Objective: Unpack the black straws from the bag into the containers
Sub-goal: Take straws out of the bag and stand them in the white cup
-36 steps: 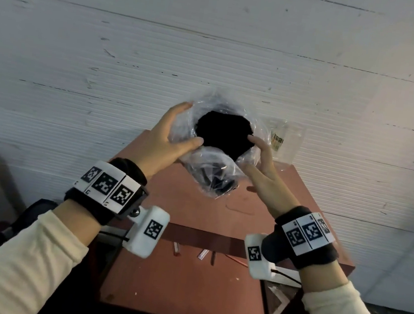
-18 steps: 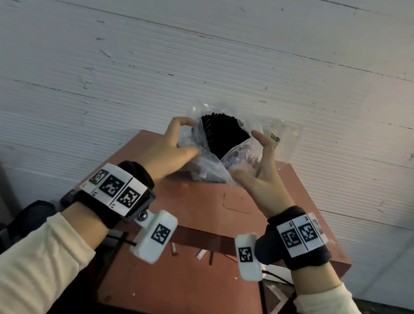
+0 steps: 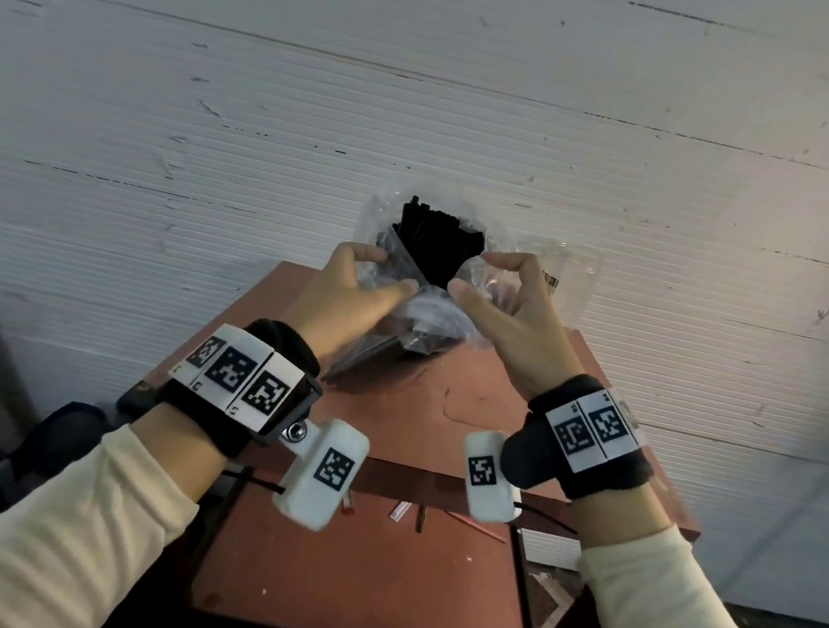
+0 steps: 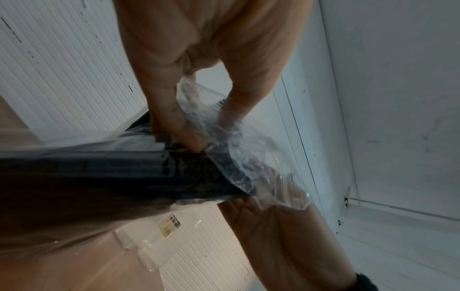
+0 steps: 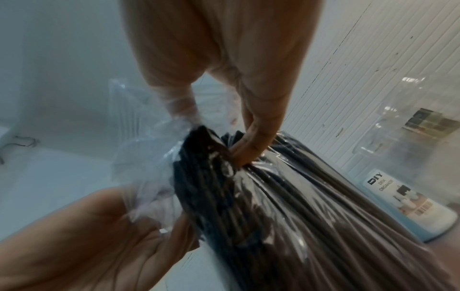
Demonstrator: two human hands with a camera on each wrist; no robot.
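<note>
A clear plastic bag (image 3: 431, 310) full of black straws (image 3: 438, 241) is held above the far end of the red table (image 3: 469, 408), tilted with its open mouth toward the wall. My left hand (image 3: 353, 291) pinches the left rim of the bag between thumb and fingers (image 4: 189, 135). My right hand (image 3: 501, 303) pinches the right rim the same way (image 5: 248, 149). The straw tips stick out of the mouth. A clear plastic container (image 3: 568, 279) stands behind my right hand against the wall, partly hidden.
A white ribbed wall (image 3: 320, 122) rises right behind the table. A lower red shelf (image 3: 363, 566) sits under the tabletop, with small bits (image 3: 403, 508) lying on it. A labelled organiser box (image 5: 398, 196) shows in the right wrist view. Dark objects (image 3: 52, 438) lie at lower left.
The bag has tilted away from me, so its mouth now faces the wall and the straws show side-on. Both hands have moved from cupping the bag to pinching its rim.
</note>
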